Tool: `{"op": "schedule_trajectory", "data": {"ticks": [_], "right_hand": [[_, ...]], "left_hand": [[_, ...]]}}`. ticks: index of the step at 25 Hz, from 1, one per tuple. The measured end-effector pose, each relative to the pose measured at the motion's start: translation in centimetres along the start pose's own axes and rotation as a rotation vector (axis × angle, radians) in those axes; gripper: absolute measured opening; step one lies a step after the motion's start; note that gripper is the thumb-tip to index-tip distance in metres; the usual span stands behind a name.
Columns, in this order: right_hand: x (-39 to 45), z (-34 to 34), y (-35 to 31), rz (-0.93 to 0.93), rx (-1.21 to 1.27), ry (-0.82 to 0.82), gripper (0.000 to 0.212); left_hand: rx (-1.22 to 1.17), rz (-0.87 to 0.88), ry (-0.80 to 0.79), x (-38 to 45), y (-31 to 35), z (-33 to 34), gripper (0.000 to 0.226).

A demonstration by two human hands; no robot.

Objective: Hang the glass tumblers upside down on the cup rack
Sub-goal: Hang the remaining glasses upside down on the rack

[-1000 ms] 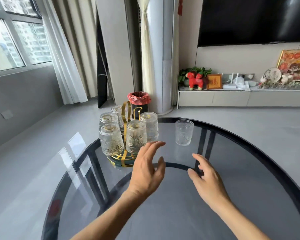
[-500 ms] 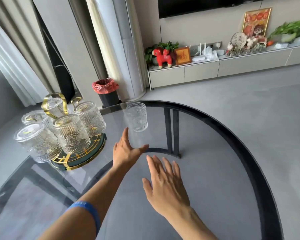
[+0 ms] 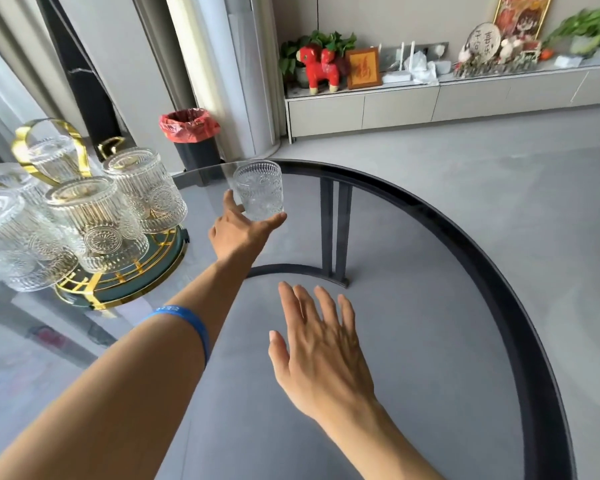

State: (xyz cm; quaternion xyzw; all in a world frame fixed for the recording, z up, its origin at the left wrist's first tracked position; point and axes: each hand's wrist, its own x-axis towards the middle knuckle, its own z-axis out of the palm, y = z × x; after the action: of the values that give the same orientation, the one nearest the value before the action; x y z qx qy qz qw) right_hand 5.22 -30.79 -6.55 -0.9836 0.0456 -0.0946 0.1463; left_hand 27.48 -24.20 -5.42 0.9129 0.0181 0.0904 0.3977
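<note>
Our left hand reaches the last upright tumbler.

At far left the cup rack carries inverted tumblers; our left hand cups the lone tumbler near the table's far edge, fingers spread, not closed; right hand hovers flat, empty, over bare glass.

Clear tumbler, embossed medallion, ribbed rim. Hung tumblers clear, vertical ribs, round rosettes. Cup rack gold wire, dark green base. Wristband blue. Counter smoky grey glass, black rim. Bin liner red over black bin.
</note>
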Motion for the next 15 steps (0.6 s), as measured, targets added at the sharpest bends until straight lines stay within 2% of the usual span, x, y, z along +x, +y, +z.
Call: {"op": "schedule_trajectory", "data": {"ticks": [3, 7, 11, 15], "right_hand": [[-0.1, -0.2, 0.2, -0.002, -0.005, -0.004, 0.061], [-0.1, -0.3, 0.1, -0.012, -0.009, 0.003, 0.061], [0.2, -0.1, 0.3, -0.011, -0.027, 0.025, 0.063], [0.3, -0.1, 0.4, -0.008, -0.036, 0.029, 0.064]], "left_hand": [[0.002, 0.026, 0.032, 0.0, 0.1, 0.1, 0.089], [-0.063, 0.05, 0.049, -0.4, -0.1, -0.2, 0.078], [-0.275, 0.099, -0.053, -1.3, -0.8, -1.3, 0.07], [-0.384, 0.123, -0.186, -4.1, -1.4, -3.0, 0.061]]}}
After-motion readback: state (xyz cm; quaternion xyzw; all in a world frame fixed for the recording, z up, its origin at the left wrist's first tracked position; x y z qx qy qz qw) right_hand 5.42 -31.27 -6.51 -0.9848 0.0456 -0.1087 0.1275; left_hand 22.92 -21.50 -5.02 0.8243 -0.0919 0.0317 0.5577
